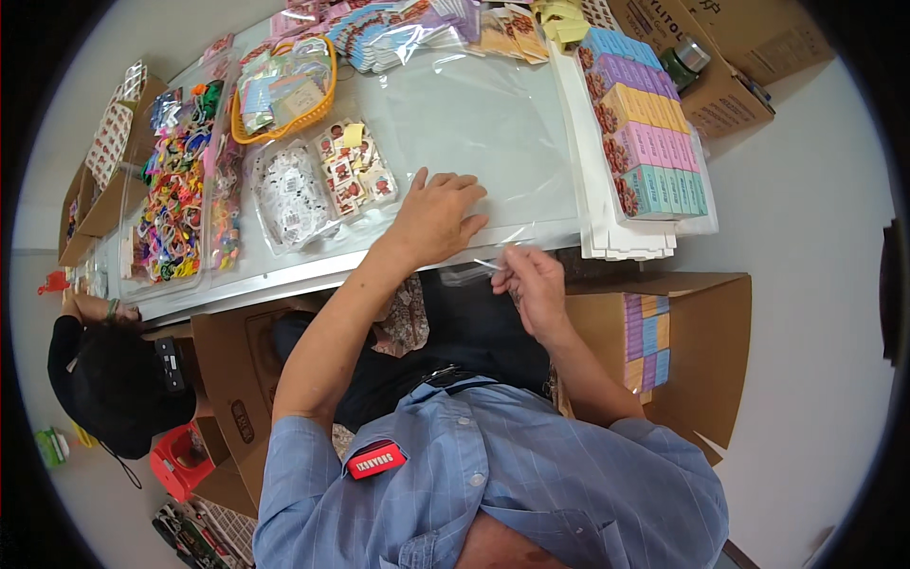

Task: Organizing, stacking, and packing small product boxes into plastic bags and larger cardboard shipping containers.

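Note:
My left hand (438,216) lies palm down near the front edge of the glass-topped table (493,123). Its fingers are stretched out and spread, and nothing shows in its grip. Just beyond the table's front edge, my right hand (533,286) is closed in a pinch. From its fingertips juts a thin whitish strip (489,265), with clear plastic around it; its exact kind is unclear. Left of my left hand are small printed picture cards (353,171) in a clear bag. Beside them sits a clear bag of white pieces with dark specks (292,194).
A yellow basket (325,100) of packets stands behind the bags. Colourful trinkets fill a clear tray (205,242) at left. Rows of small boxes (654,142) stand on the right. An open carton (706,351) is below them. Another person (114,379) works at far left.

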The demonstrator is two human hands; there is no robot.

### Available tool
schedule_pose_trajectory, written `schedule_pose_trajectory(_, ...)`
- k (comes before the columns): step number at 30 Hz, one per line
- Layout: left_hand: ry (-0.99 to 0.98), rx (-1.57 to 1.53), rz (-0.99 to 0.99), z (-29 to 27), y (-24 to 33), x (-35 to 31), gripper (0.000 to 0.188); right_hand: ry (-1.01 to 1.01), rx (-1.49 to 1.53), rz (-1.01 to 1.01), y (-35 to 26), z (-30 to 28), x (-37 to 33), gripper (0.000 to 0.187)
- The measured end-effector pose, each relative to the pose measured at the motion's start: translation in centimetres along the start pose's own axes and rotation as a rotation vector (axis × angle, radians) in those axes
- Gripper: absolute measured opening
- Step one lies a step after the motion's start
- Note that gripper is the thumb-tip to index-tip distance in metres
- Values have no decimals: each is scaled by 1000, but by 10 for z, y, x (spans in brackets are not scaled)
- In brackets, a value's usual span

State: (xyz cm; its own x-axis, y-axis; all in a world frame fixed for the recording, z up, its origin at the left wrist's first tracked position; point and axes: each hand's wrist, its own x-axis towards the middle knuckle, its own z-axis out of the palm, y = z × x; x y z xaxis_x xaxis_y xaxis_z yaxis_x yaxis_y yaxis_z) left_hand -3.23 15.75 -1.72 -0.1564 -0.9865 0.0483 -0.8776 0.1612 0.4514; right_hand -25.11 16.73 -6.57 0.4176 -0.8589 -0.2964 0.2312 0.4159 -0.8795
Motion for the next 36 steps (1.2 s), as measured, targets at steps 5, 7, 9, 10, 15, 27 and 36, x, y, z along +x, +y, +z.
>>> schedule_pose_trajectory(5,217,139,73,31,2,5,35,-46,-7,109,22,0,-14,21)
schedule_pose_trajectory(7,172,196,79,34,0,8,31,-52,-38,131,30,-1,-14,23)
schedule_pose_trajectory(9,152,225,58,38,-2,9,32,-51,-41,132,36,-5,-14,23)
schedule_pose_trajectory(10,133,254,37,39,-3,9,33,-50,-45,130,39,-7,-15,24)
schedule_pose_trajectory(15,157,247,63,41,-4,1,45,-34,-83,142,44,-13,-17,25)
schedule_pose_trajectory(27,289,163,61,49,-12,5,40,-103,-227,16,40,-17,-19,24)
schedule_pose_trajectory(36,270,232,102,48,-21,12,20,-135,-355,-33,33,-15,-20,25)
